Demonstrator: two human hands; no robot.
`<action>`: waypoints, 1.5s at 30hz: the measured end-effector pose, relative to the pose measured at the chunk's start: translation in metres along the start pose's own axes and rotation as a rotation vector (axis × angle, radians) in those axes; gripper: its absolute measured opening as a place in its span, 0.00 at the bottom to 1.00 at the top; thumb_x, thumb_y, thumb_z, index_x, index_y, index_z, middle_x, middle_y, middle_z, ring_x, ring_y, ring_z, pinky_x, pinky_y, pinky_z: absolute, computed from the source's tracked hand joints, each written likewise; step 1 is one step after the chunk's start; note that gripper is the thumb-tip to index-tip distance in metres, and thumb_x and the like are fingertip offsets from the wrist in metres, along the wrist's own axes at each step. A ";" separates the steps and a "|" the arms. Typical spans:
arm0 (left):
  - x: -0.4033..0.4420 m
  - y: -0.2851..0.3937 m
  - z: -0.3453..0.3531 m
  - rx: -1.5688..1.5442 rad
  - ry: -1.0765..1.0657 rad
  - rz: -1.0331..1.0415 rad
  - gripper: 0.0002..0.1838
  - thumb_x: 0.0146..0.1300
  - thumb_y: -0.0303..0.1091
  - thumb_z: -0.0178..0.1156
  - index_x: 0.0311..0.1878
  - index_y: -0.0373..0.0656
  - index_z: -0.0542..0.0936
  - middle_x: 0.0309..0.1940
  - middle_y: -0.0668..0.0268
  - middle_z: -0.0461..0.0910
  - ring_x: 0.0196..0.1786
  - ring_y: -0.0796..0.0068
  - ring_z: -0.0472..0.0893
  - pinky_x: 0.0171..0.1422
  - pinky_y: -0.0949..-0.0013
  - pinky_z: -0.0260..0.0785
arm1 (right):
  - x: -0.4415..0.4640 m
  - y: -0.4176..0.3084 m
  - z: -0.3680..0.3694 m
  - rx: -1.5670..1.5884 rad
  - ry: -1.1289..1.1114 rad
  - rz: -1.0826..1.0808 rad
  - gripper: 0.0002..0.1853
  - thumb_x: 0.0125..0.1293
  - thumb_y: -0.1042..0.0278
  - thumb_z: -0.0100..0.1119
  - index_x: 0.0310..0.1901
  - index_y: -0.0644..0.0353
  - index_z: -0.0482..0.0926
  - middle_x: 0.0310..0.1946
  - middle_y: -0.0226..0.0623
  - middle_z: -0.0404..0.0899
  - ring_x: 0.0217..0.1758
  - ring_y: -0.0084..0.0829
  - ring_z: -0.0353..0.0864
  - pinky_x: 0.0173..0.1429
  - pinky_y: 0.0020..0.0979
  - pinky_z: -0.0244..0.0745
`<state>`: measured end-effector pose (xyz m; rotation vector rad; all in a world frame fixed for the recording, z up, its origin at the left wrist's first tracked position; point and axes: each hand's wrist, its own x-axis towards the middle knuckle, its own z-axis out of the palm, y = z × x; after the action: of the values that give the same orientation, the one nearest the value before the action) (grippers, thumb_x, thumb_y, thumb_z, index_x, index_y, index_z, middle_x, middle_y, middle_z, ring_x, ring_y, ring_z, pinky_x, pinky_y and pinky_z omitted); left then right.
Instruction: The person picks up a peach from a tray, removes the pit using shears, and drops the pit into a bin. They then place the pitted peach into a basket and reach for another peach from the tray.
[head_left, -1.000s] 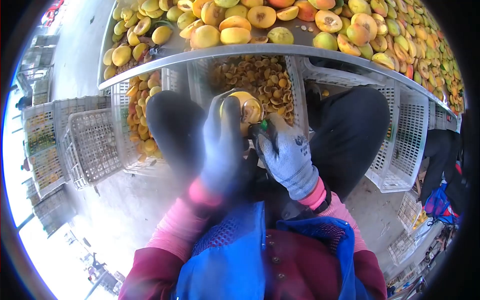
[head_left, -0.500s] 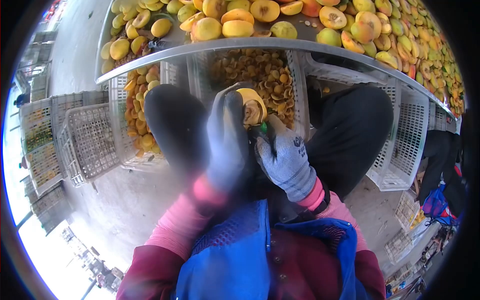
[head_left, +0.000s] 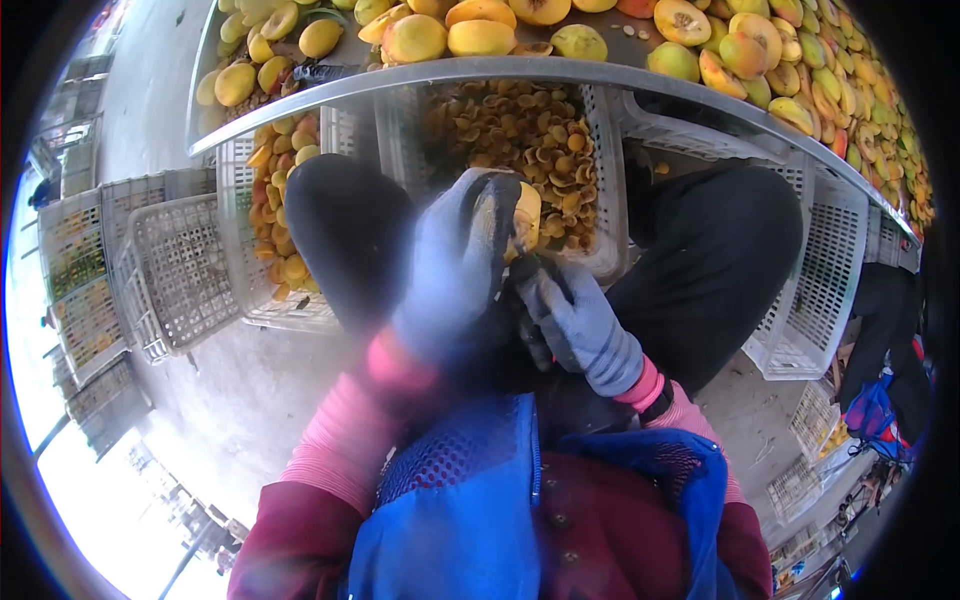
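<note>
A yellow peach half [head_left: 529, 212] sits in my left hand [head_left: 462, 245], whose gloved fingers are closed round it. Its cut side faces my right hand, and those fingers cover much of it. My right hand [head_left: 578, 315], in a grey glove with dark fingertips, is closed just below the fruit. A small dark hand tool [head_left: 522, 266] shows at its fingertips, mostly hidden. Both hands are in front of my lap, over the near edge of a crate [head_left: 610, 190] of thin peach pieces [head_left: 540, 135].
A metal-edged table [head_left: 440, 70] piled with whole and halved peaches [head_left: 745, 45] spans the front. Another crate [head_left: 235, 240] with peach pieces stands left of my knee. More plastic crates [head_left: 180, 270] are farther left, and one [head_left: 815, 280] is at right. Someone's dark-clothed leg [head_left: 885, 320] shows far right.
My left hand has turned, so less of the peach half's cut face shows. My right hand has rotated, and the green part seen at its fingertips is now hidden.
</note>
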<state>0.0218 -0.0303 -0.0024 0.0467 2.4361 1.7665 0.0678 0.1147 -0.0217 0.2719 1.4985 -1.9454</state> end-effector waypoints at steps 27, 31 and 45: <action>-0.008 -0.059 -0.152 1.039 0.677 0.124 0.19 0.67 0.39 0.54 0.54 0.34 0.74 0.43 0.56 0.76 0.44 0.63 0.77 0.54 0.67 0.68 | 0.044 0.030 -0.015 1.002 -0.187 0.504 0.22 0.64 0.40 0.51 0.38 0.53 0.72 0.19 0.22 0.62 0.15 0.18 0.58 0.19 0.22 0.56; 0.036 -0.039 -0.160 1.289 0.623 0.189 0.21 0.61 0.42 0.61 0.53 0.38 0.76 0.48 0.53 0.74 0.44 0.64 0.78 0.48 0.66 0.71 | 0.044 0.014 -0.004 0.814 0.025 0.399 0.18 0.64 0.46 0.56 0.42 0.52 0.72 0.20 0.24 0.67 0.17 0.19 0.64 0.21 0.23 0.61; 0.175 0.008 -0.015 1.340 0.101 0.321 0.33 0.45 0.68 0.62 0.31 0.41 0.75 0.26 0.60 0.77 0.32 0.60 0.81 0.38 0.60 0.72 | 0.053 0.009 -0.016 0.582 0.161 0.182 0.20 0.69 0.45 0.44 0.44 0.56 0.70 0.22 0.24 0.65 0.20 0.17 0.63 0.22 0.20 0.58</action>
<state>-0.1542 -0.0244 -0.0053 0.4820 3.2703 -0.1238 0.0289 0.1086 -0.0620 0.8026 0.9230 -2.2067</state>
